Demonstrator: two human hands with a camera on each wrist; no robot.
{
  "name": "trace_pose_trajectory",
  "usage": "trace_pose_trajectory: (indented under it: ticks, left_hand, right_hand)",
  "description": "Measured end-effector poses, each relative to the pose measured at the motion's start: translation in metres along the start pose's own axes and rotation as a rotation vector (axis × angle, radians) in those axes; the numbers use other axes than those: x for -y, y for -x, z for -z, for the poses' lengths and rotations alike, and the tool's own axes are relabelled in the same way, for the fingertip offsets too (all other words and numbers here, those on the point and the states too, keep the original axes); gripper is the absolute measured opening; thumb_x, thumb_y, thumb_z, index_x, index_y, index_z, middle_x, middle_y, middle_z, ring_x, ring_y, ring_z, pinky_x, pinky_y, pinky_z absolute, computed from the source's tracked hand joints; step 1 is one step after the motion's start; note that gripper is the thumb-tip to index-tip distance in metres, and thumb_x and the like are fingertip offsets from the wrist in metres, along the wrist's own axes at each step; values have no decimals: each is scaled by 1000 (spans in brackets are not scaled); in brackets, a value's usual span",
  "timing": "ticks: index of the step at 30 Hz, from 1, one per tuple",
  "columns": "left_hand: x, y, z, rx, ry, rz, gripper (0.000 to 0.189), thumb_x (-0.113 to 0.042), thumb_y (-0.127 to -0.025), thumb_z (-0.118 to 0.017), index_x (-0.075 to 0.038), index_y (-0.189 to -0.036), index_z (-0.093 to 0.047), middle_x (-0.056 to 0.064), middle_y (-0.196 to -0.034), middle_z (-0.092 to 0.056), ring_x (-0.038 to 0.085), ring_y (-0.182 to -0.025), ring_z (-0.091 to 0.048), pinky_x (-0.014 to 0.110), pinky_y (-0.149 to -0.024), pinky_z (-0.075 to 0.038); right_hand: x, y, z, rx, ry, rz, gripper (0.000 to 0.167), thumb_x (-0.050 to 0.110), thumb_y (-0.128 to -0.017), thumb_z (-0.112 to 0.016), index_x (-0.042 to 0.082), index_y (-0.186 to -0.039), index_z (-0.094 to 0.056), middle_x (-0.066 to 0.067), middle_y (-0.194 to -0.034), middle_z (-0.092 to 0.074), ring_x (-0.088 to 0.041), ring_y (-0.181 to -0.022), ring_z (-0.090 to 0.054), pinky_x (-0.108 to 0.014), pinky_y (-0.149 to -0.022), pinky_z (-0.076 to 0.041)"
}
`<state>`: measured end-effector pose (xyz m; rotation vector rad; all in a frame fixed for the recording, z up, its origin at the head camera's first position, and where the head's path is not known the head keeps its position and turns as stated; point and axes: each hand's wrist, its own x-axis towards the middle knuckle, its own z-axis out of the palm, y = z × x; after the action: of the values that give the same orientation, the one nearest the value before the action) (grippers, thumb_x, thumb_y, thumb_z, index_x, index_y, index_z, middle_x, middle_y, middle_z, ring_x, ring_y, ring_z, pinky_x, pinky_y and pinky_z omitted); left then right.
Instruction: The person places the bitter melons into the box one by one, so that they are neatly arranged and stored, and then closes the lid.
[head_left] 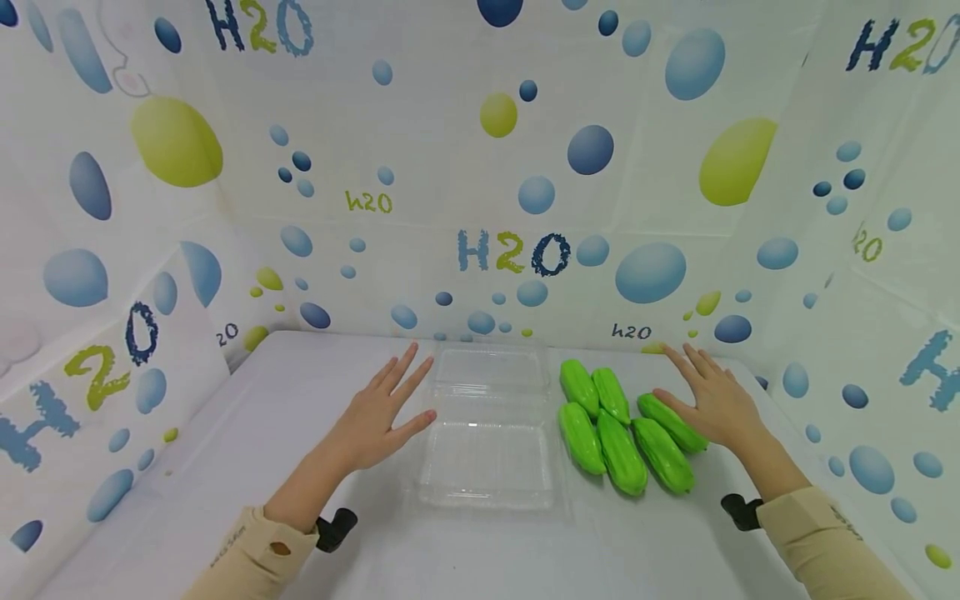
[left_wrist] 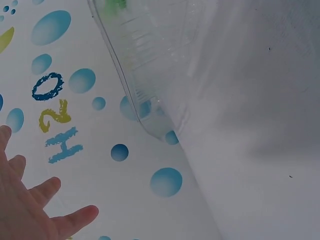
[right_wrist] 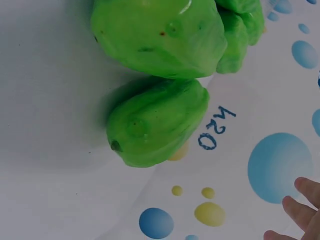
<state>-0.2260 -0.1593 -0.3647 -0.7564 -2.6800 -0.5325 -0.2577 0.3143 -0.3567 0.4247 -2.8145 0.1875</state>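
A clear plastic clamshell box [head_left: 486, 467] lies opened out flat on the white table, its two hinged halves one behind the other. Right of it, several glossy green, elongated, ridged vegetables [head_left: 621, 454] sit close together in two rows. My left hand [head_left: 378, 421], fingers spread, hovers beside the box's left edge and holds nothing. Over the right end of the green group, my right hand [head_left: 712, 404] is also spread and empty, overlapping the rearmost right vegetable [head_left: 667, 421] in the head view. The right wrist view shows one green vegetable [right_wrist: 157, 122] up close, with a dark tip.
White sheeting [head_left: 420, 275] printed with blue and green drops and H2O lettering rises behind the table and along both sides. White tabletop [head_left: 480, 558] stretches in front of the box. A small black device [head_left: 336, 530] is strapped at each sleeve cuff.
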Motion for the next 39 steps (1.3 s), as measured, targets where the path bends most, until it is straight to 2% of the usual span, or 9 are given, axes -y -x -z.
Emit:
trace_pose_trajectory:
  ticks: [7,16,20,29,39]
  left_hand:
    - [-2,4,-4,28,67,26,71,-47,-91,-48,-21,-148,-13,3,-154,-1,39,-135,-15,62,-99,-23]
    - [1,9,-11,22,113,48,69,-45,-93,-46,-21,-148,-12,5,-154,-2,38,-135,-14,62,-99,-24]
    - [3,11,-14,24,177,57,68,-43,-94,-45,-20,-148,-12,5,-154,-1,38,-135,-14,64,-97,-24]
    - [3,17,-25,51,354,113,65,-41,-95,-43,-27,-148,-8,0,-153,4,36,-137,-8,67,-97,-19]
    - [1,22,-38,46,459,158,63,-33,-96,-45,-22,-148,-11,4,-153,2,35,-137,-6,67,-98,-16]
  right_hand:
    - [-8,2,-2,21,-26,-19,73,52,-90,-45,10,-146,-21,-28,-144,-23,-49,-128,-21,-65,-98,-18]
    - [-14,6,-5,47,-17,-44,73,53,-91,-43,10,-146,-20,-28,-143,-23,-50,-126,-24,-66,-95,-22]
    - [-16,7,-6,44,-28,-44,70,49,-92,-45,9,-145,-23,-29,-142,-24,-51,-124,-25,-67,-93,-24]
    - [-22,12,-13,71,-69,-43,63,42,-95,-43,7,-144,-25,-30,-141,-25,-52,-123,-27,-68,-90,-27]
    - [-30,15,-17,80,-99,-44,62,39,-95,-45,4,-142,-27,-32,-139,-26,-53,-122,-27,-68,-91,-25]
